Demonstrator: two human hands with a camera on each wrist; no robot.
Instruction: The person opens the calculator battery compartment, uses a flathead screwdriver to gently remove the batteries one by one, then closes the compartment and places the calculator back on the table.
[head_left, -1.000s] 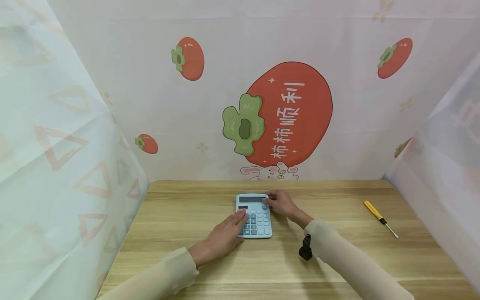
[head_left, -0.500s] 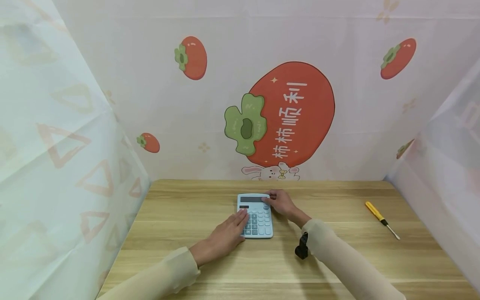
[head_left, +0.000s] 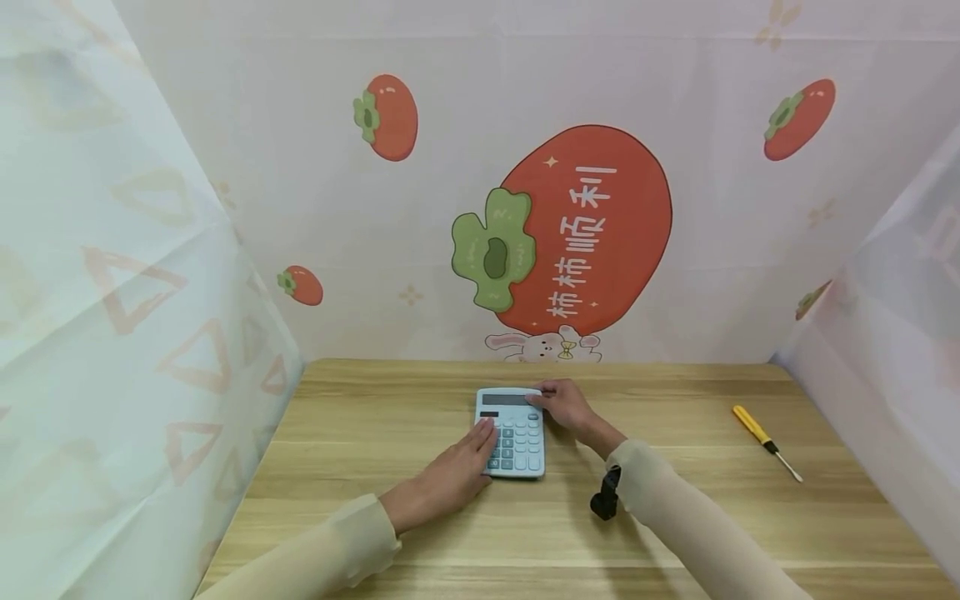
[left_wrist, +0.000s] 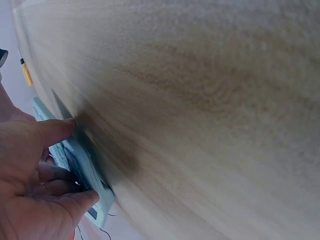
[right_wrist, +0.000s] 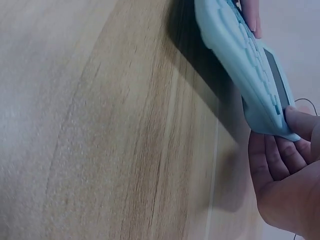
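A light blue calculator (head_left: 517, 446) lies between my two hands, its dark display at the far end. My left hand (head_left: 446, 471) holds it at the left side: the fingers reach over the keys and the thumb is at the near left corner. In the left wrist view, the thumb (left_wrist: 57, 131) meets the calculator's side edge while other fingers lie over its face. My right hand (head_left: 566, 407) pinches the far right corner. The right wrist view shows that thumb (right_wrist: 299, 120) on top beside the display, with curled fingers (right_wrist: 275, 155) below the edge.
A screwdriver (head_left: 753, 427) with a yellow handle lies at the right of the wooden table (head_left: 360, 408). Behind stands a white backdrop (head_left: 337, 208) printed with red persimmons, and similar sheets close off both sides. A black device (head_left: 604, 496) hangs at the right sleeve.
The whole head view has shifted slightly. Both hands keep their places on the calculator, and the screwdriver has not moved.
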